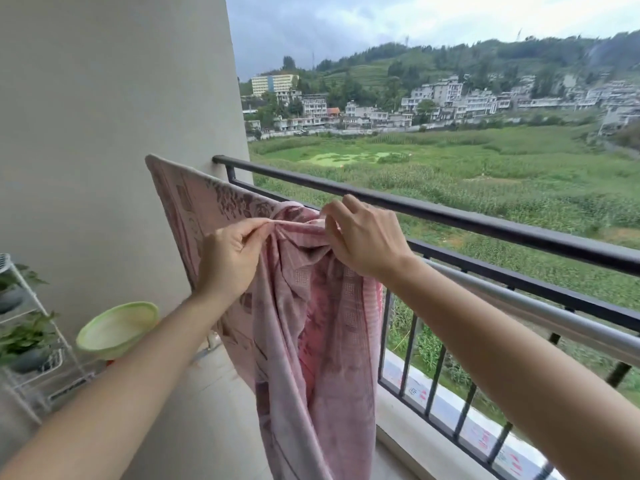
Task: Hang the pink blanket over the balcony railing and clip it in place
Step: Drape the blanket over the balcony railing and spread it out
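Blanket: the pink patterned woven blanket [304, 306] hangs bunched before the dark metal balcony railing [485, 221], its left end spread towards the wall.
Left hand [230, 252]: pinched on the top hem.
Right hand [363, 237]: pinched on the same hem, nearer the rail.
Hem axis: runs along the rail.
Room: bare rail rightwards; no clip visible.
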